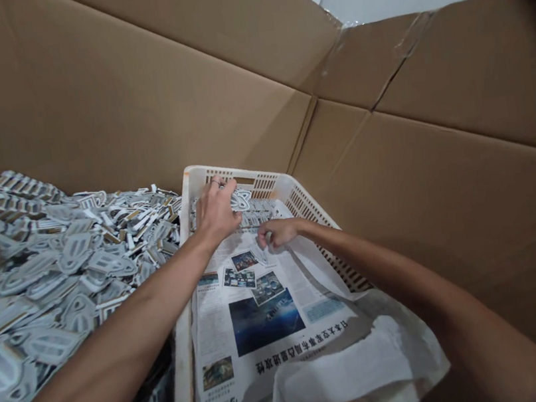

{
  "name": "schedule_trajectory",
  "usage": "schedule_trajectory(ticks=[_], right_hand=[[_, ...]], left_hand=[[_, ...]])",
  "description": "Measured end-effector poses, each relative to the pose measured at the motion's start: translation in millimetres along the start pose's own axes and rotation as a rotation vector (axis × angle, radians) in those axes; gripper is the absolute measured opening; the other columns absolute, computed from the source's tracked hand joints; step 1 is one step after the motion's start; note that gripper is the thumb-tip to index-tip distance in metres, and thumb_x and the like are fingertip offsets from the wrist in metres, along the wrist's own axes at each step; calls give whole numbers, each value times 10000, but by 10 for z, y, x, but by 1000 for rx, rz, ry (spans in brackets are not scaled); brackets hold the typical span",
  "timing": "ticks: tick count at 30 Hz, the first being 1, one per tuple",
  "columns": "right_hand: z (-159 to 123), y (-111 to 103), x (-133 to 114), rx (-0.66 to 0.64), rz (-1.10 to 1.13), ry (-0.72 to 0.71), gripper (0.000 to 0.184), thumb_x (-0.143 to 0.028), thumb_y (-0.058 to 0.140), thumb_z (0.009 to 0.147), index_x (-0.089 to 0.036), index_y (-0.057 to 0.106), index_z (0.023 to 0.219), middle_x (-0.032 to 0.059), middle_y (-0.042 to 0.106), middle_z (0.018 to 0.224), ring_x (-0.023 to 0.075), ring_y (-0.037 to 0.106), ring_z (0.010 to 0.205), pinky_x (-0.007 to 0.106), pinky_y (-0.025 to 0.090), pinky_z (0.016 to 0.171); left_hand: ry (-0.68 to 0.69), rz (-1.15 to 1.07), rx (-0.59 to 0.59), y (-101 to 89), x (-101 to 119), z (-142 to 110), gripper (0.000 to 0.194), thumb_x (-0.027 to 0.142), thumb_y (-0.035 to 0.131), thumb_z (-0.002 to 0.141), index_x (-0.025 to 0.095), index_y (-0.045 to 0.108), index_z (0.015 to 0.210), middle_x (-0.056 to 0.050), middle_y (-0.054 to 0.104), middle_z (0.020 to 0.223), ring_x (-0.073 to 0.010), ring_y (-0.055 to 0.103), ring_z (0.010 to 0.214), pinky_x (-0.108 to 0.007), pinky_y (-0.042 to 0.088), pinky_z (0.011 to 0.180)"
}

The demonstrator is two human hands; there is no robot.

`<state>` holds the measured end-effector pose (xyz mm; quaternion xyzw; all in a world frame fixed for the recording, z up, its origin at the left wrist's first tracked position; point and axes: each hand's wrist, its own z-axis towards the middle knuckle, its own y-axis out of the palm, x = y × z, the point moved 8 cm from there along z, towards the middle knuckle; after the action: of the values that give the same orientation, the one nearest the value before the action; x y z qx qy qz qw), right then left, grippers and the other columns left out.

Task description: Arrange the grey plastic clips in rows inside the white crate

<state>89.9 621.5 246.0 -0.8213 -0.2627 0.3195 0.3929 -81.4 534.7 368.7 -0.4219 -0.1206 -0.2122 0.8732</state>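
My left hand (pixel 219 209) is inside the far end of a white plastic basket (pixel 269 175), its fingers curled round a flat grey-and-white slotted piece (pixel 241 198). Lower and to the right, my right hand (pixel 279 231) has its fingertips pinched together just over a newspaper sheet (pixel 277 260). A pale shape shows under those fingertips, too faint to tell what it is. Between and beyond both hands, rows of similar slotted pieces (pixel 262 212) lie at the basket's far end. The newspaper covers the nearer part of the basket.
A big heap of loose slotted pieces (pixel 57 273) lies left of the basket. Tall cardboard walls (pixel 156 97) stand behind and to the right. White sheeting (pixel 344 371) and folded paper hang over the basket's near right side.
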Motion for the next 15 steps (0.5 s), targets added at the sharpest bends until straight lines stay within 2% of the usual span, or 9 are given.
schedule_trajectory(ticks=[4, 6, 7, 8, 10, 12, 15], right_hand=[[-70, 59, -211, 155, -157, -233, 643, 9, 701, 607, -166, 652, 1224, 99, 605, 1266, 267, 557, 1183, 357, 470, 992], [-75, 167, -333, 171, -212, -322, 629, -14, 754, 659, -173, 651, 1258, 122, 576, 1335, 278, 531, 1263, 375, 446, 1057], [-64, 220, -361, 166, -238, -321, 570, -58, 790, 699, -172, 663, 1243, 126, 590, 1321, 274, 551, 1244, 365, 451, 1048], [-45, 257, -358, 163, -265, -278, 505, -143, 829, 742, -166, 676, 1223, 130, 622, 1277, 274, 586, 1194, 353, 466, 1017], [-16, 283, -255, 153, -321, -72, 461, -399, 835, 834, -137, 702, 1189, 149, 693, 1156, 287, 654, 1068, 338, 493, 922], [-52, 269, -88, 128, -355, 200, 534, -593, 676, 944, -98, 742, 1133, 188, 740, 1087, 311, 697, 1016, 331, 498, 861], [-180, 245, 88, 83, -334, 476, 605, -568, 459, 1057, -82, 801, 943, 194, 783, 991, 293, 744, 960, 302, 505, 837]], left_hand=[[-17, 6, -23, 2, -1, 2, 376, 201, 725, 766, 207, 613, 1125, -121, 577, 1293, -320, 592, 1108, -429, 546, 830], [-20, 6, -25, -5, 3, 0, 372, 203, 727, 769, 201, 612, 1123, -123, 575, 1294, -323, 591, 1119, -433, 546, 841], [-21, 4, -24, -9, 5, -2, 366, 203, 724, 773, 200, 611, 1122, -124, 574, 1294, -325, 590, 1126, -435, 546, 848], [-22, 1, -25, -11, 6, -4, 362, 200, 720, 777, 200, 612, 1122, -124, 573, 1294, -326, 588, 1133, -436, 545, 854], [-25, -3, -32, -9, 6, -8, 358, 200, 718, 780, 204, 613, 1122, -122, 572, 1290, -327, 586, 1143, -437, 543, 861], [-28, 0, -33, -7, 1, -10, 348, 199, 712, 782, 208, 613, 1116, -119, 575, 1278, -326, 586, 1145, -437, 544, 861], [-19, 5, -23, -5, -2, -7, 340, 202, 704, 781, 211, 612, 1108, -115, 582, 1255, -324, 593, 1136, -434, 549, 850]])
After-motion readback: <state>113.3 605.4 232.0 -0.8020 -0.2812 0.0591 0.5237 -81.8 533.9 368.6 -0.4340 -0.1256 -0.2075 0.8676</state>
